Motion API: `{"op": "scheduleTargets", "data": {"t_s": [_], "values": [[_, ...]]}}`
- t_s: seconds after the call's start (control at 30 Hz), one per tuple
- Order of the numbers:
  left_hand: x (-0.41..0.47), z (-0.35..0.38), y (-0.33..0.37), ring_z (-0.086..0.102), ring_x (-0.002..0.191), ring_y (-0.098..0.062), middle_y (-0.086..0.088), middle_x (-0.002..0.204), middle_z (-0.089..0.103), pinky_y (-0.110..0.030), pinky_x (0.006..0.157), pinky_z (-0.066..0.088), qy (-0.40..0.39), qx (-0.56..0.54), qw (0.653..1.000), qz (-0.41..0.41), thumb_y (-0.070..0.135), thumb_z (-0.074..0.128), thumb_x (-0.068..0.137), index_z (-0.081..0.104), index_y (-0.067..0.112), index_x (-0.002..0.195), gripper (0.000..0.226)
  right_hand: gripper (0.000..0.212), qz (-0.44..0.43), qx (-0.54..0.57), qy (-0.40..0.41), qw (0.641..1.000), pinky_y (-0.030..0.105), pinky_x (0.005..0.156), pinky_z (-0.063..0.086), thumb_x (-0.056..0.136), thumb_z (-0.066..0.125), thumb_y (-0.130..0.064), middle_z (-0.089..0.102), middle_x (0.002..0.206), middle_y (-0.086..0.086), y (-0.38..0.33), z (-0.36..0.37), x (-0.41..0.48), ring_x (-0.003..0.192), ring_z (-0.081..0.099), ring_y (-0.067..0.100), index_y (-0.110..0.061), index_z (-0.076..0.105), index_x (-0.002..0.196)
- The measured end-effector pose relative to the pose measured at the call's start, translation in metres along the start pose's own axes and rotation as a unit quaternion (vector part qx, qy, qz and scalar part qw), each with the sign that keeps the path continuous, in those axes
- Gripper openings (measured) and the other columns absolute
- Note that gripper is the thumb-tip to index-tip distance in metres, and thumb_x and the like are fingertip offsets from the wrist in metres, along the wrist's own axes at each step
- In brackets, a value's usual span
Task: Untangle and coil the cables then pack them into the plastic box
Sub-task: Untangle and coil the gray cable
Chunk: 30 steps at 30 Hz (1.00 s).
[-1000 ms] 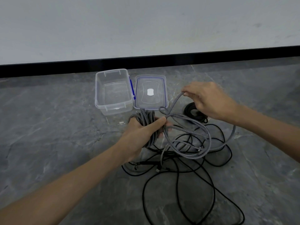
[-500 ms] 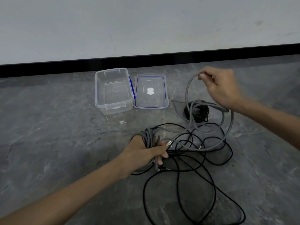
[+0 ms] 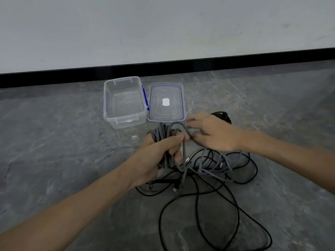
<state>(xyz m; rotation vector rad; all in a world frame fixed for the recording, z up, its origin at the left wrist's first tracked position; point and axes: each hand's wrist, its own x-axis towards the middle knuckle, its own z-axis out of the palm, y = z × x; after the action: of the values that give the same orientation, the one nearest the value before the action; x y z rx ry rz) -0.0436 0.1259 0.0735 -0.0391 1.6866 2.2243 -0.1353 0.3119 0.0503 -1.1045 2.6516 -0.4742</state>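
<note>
- Gripping a coiled bundle of grey braided cable, the left hand has its fingers curled round the turns and holds them up off the floor, in front of the box.
- One grey loop arches out over the top of that fist, and a strand drops down past the fingers to a metal-tipped plug.
- The right hand hovers just beside the loop, palm down, fingers stretched out and spread, clasping nothing; I cannot tell whether its thumb touches the cable.
- More slack grey cable trails on the floor under both hands, mixed in with the black ones.
- Black cables sprawl across the floor in wide tangled loops, reaching towards me and to the right; a USB plug lies among them below the left wrist.
- A small black wound bundle sits on the floor just behind the right hand, partly hidden by it.
- The plastic box, clear with blue clips, stands open and holds no cable, beyond the hands and to the left.
- Its lid lies flat right beside it, on the right.
- Grey marbled floor runs back to a black skirting and a pale wall.
</note>
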Motion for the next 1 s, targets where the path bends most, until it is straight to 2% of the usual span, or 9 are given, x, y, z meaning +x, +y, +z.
{"op": "scheduleTargets", "data": {"t_s": [0.1, 0.17, 0.27, 0.33, 0.4, 0.5, 0.67, 0.73, 1.0], "values": [[0.001, 0.002, 0.006, 0.062, 0.06, -0.015, -0.001, 0.056, 0.057, -0.021, 0.058, 0.052, -0.01, -0.062, 0.998, -0.011, 0.008, 0.055, 0.085, 0.063, 0.002, 0.088, 0.01, 0.016, -0.014, 0.259, 0.042, 0.965, 0.051, 0.086, 0.049, 0.091, 0.045, -0.02, 0.064, 0.084, -0.01, -0.024, 0.009, -0.001, 0.082, 0.06, 0.016, -0.022, 0.06, 0.097], [0.002, 0.0, 0.012, 0.065, 0.064, -0.016, -0.007, 0.066, 0.067, -0.02, 0.061, 0.055, -0.005, -0.127, 0.992, -0.021, 0.011, 0.058, 0.077, 0.065, 0.003, 0.085, 0.013, 0.021, 0.005, 0.384, 0.058, 0.921, 0.047, 0.079, 0.053, 0.096, 0.045, -0.014, 0.061, 0.077, -0.012, -0.034, 0.019, -0.004, 0.076, 0.058, 0.014, -0.03, 0.059, 0.095], [0.002, -0.001, 0.021, 0.056, 0.051, -0.008, -0.001, 0.061, 0.061, -0.015, 0.052, 0.051, -0.014, -0.164, 0.986, -0.016, 0.013, 0.058, 0.077, 0.063, 0.006, 0.081, 0.009, 0.038, 0.04, 0.382, 0.107, 0.917, 0.038, 0.06, 0.044, 0.102, 0.037, -0.036, 0.053, 0.07, 0.012, -0.04, 0.035, -0.005, 0.064, 0.05, 0.01, -0.007, 0.06, 0.093], [0.003, 0.0, 0.026, 0.048, 0.042, -0.003, 0.004, 0.054, 0.053, -0.012, 0.046, 0.046, -0.02, -0.197, 0.98, -0.018, 0.016, 0.056, 0.077, 0.058, 0.008, 0.081, 0.009, 0.056, 0.06, 0.372, 0.144, 0.915, 0.038, 0.056, 0.038, 0.102, 0.031, -0.046, 0.045, 0.065, 0.009, -0.041, 0.045, -0.007, 0.062, 0.043, 0.01, 0.003, 0.052, 0.084], [0.003, 0.003, 0.03, 0.042, 0.037, -0.002, 0.009, 0.049, 0.045, -0.012, 0.044, 0.042, -0.036, -0.225, 0.974, -0.01, 0.02, 0.053, 0.08, 0.051, 0.011, 0.082, 0.01, 0.051, 0.064, 0.351, 0.193, 0.914, 0.024, 0.052, 0.031, 0.102, 0.028, -0.044, 0.039, 0.06, -0.007, -0.044, 0.052, -0.01, 0.056, 0.036, 0.003, -0.009, 0.048, 0.072], [0.006, 0.009, 0.037, 0.039, 0.036, -0.002, 0.011, 0.046, 0.037, -0.012, 0.046, 0.039, -0.047, -0.244, 0.969, 0.012, 0.029, 0.051, 0.084, 0.049, 0.013, 0.081, 0.016, 0.043, 0.07, 0.328, 0.213, 0.918, 0.024, 0.053, 0.032, 0.102, 0.027, -0.043, 0.041, 0.056, -0.007, -0.053, 0.06, -0.012, 0.05, 0.038, 0.004, -0.022, 0.045, 0.069], [0.018, 0.007, 0.052, 0.037, 0.037, -0.003, 0.012, 0.048, 0.035, -0.013, 0.048, 0.038, 0.011, -0.256, 0.965, 0.049, 0.03, 0.053, 0.089, 0.047, 0.016, 0.077, 0.02, 0.02, 0.071, 0.276, 0.127, 0.95, 0.041, 0.05, 0.038, 0.105, 0.033, -0.023, 0.044, 0.059, -0.002, -0.068, 0.077, -0.018, 0.048, 0.04, 0.011, -0.021, 0.047, 0.091], [0.02, 0.004, 0.054, 0.036, 0.038, -0.004, 0.011, 0.049, 0.035, -0.014, 0.047, 0.039, 0.046, -0.251, 0.965, 0.062, 0.029, 0.051, 0.096, 0.043, 0.017, 0.075, 0.025, 0.015, 0.077, 0.298, 0.08, 0.948, 0.03, 0.052, 0.035, 0.104, 0.036, -0.021, 0.043, 0.063, -0.008, -0.073, 0.082, -0.022, 0.05, 0.039, 0.007, -0.014, 0.048, 0.103], [0.034, -0.009, 0.043, 0.043, 0.048, -0.01, 0.01, 0.048, 0.04, -0.028, 0.059, 0.035, 0.217, -0.017, 0.964, 0.153, 0.034, 0.057, 0.096, 0.042, 0.024, 0.05, 0.05, 0.024, 0.154, 0.453, 0.004, 0.878, 0.028, 0.052, 0.029, 0.102, 0.041, -0.02, 0.041, 0.056, -0.009, -0.085, 0.073, -0.027, 0.051, 0.034, 0.007, 0.001, 0.049, 0.096]]}}
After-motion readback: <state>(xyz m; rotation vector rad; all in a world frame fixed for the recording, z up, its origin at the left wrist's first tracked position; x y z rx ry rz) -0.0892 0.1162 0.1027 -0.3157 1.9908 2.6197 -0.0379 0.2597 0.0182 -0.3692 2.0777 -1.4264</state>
